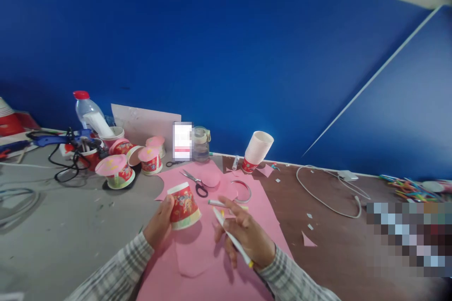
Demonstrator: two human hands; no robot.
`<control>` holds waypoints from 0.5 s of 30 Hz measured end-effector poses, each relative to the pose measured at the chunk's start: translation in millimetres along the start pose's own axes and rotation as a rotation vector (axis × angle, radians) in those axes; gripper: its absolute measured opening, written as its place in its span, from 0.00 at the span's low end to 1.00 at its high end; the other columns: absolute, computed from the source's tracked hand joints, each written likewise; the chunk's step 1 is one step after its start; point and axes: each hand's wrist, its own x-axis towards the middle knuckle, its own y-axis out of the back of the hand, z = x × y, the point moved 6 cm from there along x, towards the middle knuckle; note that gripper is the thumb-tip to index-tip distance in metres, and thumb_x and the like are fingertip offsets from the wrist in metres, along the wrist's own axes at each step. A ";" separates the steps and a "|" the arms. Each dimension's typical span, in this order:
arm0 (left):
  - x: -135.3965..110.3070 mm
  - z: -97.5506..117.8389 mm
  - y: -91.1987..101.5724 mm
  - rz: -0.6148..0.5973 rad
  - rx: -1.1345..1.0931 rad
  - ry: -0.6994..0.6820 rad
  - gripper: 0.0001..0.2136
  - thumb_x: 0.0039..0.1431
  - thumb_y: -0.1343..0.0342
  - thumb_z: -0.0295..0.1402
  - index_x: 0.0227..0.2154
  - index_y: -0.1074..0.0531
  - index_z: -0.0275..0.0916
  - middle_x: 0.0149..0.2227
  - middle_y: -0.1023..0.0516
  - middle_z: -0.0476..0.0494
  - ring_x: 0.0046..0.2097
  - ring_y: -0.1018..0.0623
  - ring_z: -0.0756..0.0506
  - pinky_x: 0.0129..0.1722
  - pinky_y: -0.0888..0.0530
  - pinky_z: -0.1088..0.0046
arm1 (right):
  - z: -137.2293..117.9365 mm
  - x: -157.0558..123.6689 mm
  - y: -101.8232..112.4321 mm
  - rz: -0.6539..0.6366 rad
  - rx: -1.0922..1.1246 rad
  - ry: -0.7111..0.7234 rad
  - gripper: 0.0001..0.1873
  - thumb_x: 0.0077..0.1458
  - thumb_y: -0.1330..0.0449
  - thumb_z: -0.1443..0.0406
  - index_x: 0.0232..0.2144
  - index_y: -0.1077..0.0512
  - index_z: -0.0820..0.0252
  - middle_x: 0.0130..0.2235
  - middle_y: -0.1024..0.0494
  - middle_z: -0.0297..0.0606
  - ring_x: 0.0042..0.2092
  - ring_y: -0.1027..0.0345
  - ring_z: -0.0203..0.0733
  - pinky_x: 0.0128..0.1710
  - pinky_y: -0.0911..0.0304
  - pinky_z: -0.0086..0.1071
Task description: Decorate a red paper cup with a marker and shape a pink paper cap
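Observation:
My left hand (161, 221) is closed on a red patterned paper cup (184, 204), held bottom up and slightly tilted, with a pale green band round its rim. In my right hand (247, 233) is a white marker (231, 237) with a yellow end, gripped between thumb and fingers. A second white marker (217, 203) with a green end is at the tip of my index finger; whether it is held or lies there I cannot tell. Under both hands spreads pink paper (212, 287). Black-handled scissors (197, 186) and a roll of tape (249, 193) lie just beyond.
Decorated cups with pink tops (115, 169) stand at the left, near a glue gun (60, 140) and a plastic bottle (86, 108). A tilted stack of paper cups (259, 148) and a clear jar (202, 148) are at the back. A white cable (328, 207) lies right.

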 end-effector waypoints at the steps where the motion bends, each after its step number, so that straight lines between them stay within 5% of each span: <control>1: -0.3 -1.1 -2.2 -0.003 -0.037 0.033 0.28 0.42 0.58 0.55 0.32 0.27 0.37 0.35 0.20 0.32 0.41 0.26 0.29 0.39 0.29 0.48 | -4.4 -1.2 -0.6 0.010 0.012 0.043 0.23 0.41 0.35 0.60 0.43 0.31 0.53 0.23 0.24 0.33 0.10 0.38 0.34 0.09 0.40 0.27; 4: -2.1 -2.0 -6.4 -0.006 -0.130 0.114 0.28 0.39 0.54 0.55 0.35 0.29 0.36 0.35 0.20 0.32 0.39 0.25 0.29 0.37 0.28 0.48 | -11.3 -3.2 -2.9 -0.013 0.096 0.106 0.13 0.39 0.34 0.58 0.30 0.24 0.57 0.20 0.26 0.33 0.09 0.42 0.31 0.09 0.43 0.25; 10: -6.9 3.8 -10.4 -0.062 -0.228 0.197 0.22 0.34 0.42 0.48 0.29 0.27 0.33 0.26 0.19 0.34 0.31 0.23 0.31 0.31 0.26 0.51 | -9.6 -0.2 -6.9 -0.038 0.237 0.085 0.18 0.36 0.39 0.55 0.33 0.28 0.54 0.22 0.25 0.38 0.18 0.32 0.43 0.21 0.37 0.33; 15: -5.2 3.4 -11.1 -0.062 -0.263 0.168 0.21 0.32 0.39 0.44 0.30 0.27 0.33 0.24 0.21 0.38 0.29 0.24 0.35 0.29 0.27 0.57 | -10.2 1.8 -23.8 -0.028 0.132 0.331 0.23 0.33 0.37 0.51 0.35 0.31 0.51 0.26 0.27 0.37 0.24 0.34 0.47 0.26 0.38 0.37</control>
